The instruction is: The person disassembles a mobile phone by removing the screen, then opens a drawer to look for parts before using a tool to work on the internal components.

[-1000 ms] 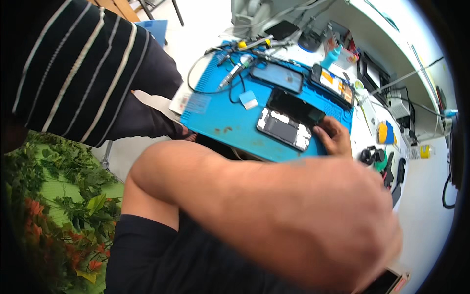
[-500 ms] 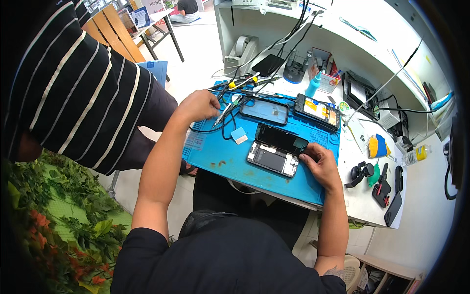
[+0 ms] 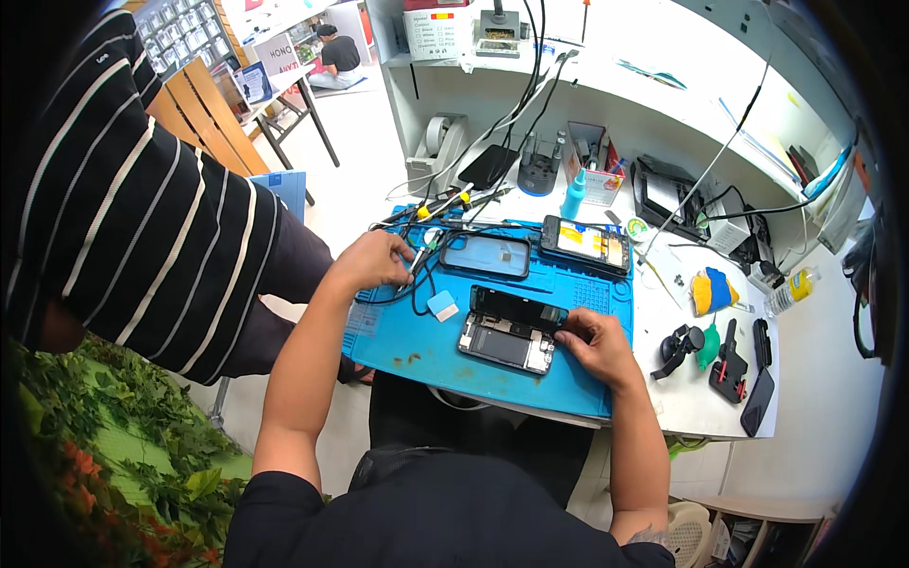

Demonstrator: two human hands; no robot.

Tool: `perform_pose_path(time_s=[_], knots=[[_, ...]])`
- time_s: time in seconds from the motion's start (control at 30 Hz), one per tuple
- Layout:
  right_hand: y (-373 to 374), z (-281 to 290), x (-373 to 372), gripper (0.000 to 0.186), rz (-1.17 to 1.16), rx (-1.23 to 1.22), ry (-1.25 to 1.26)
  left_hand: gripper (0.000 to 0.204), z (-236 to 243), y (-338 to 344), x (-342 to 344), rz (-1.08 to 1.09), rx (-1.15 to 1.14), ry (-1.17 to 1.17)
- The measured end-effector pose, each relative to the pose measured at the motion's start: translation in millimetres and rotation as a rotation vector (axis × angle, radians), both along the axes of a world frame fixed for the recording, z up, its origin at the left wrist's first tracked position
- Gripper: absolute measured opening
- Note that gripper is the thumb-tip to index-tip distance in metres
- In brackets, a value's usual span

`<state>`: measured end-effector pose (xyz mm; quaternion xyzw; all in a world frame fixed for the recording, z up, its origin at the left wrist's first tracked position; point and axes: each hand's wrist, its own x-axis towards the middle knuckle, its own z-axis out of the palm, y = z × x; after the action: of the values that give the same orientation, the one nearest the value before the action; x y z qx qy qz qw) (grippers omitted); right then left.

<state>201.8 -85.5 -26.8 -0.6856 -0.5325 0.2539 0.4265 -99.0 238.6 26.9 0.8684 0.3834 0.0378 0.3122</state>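
- An opened phone (image 3: 506,346) lies on the blue mat (image 3: 454,379), right of the mat's middle and nearer its front edge than its back edge. Its inner parts face up.
- The phone's dark screen panel (image 3: 514,305) is tilted up along the phone's far long side.
- The right hand (image 3: 603,352) is at the mat's right edge, thumb and fingers pinching the right end of the dark screen panel.
- The left hand (image 3: 372,262) is over the mat's left edge, fingers bent, their tips at a slim pen-like tool (image 3: 423,251); whether they grip it, I cannot tell.
- Dark cables (image 3: 417,295) loop around the pen-like tool and over the mat's left part.
- A small blue-and-white square (image 3: 442,306) lies left of the opened phone, well apart from it.
- A dark-rimmed phone case (image 3: 486,256) lies toward the mat's back edge.
- A second opened phone (image 3: 587,244), yellow and white inside, lies at the mat's back right corner.
- A light-blue bottle (image 3: 573,197) stands upright just beyond the mat's back edge.
- On the white tabletop (image 3: 653,412), a yellow-and-blue bundle (image 3: 713,292) lies toward the right edge, and a dark flat slab (image 3: 757,407) lies at the front right corner.
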Motion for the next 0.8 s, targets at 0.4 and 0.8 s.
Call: perform_pose_path(time_s=[0.4, 0.8], knots=[[-0.7, -2.6, 1.1, 0.023, 0.034, 0.038, 0.065, 0.028, 15.7, 35.0, 49.6, 0.123, 0.069, -0.508], [2.2, -10.0, 6.4, 0.023, 0.089, 0.099, 0.059, 0.043, 46.7, 0.3, 226.4, -0.268, 0.25, -0.581]])
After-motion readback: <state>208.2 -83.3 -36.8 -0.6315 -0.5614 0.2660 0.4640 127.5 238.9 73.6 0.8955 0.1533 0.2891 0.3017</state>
